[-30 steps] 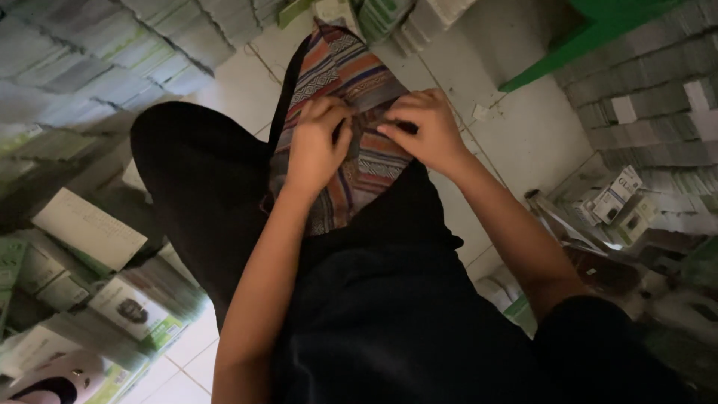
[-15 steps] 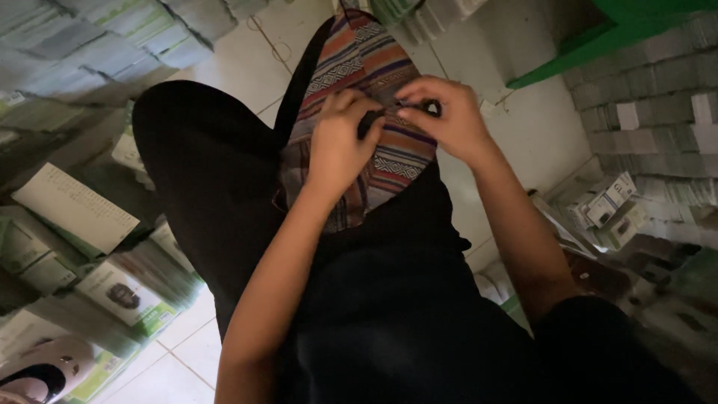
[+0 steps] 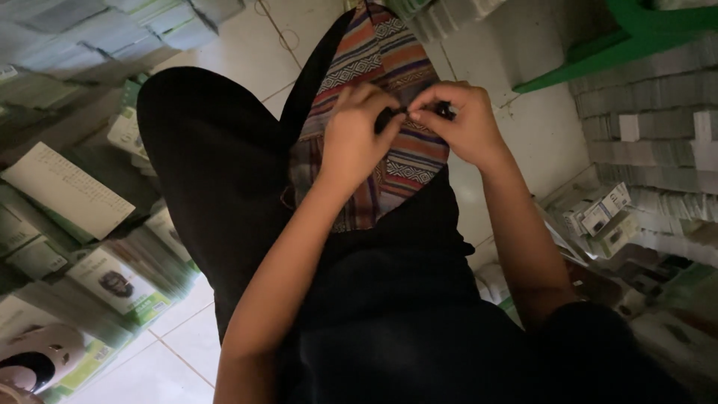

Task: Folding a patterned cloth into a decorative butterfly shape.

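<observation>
Your black-clothed lap [image 3: 374, 299] fills the near view. Over it, your left hand [image 3: 351, 142] and right hand [image 3: 460, 127] meet above the striped woven cloth [image 3: 389, 67] draped on your legs. Both hands pinch a small black object [image 3: 389, 117] between their fingertips, just above the cloth. Stacked green-and-white cartons [image 3: 112, 280] lie farther out on the tiled floor [image 3: 535, 131].

The white tile floor [image 3: 535, 138] holds stacks of small boxes [image 3: 112, 280] to the left and right of the hands.
</observation>
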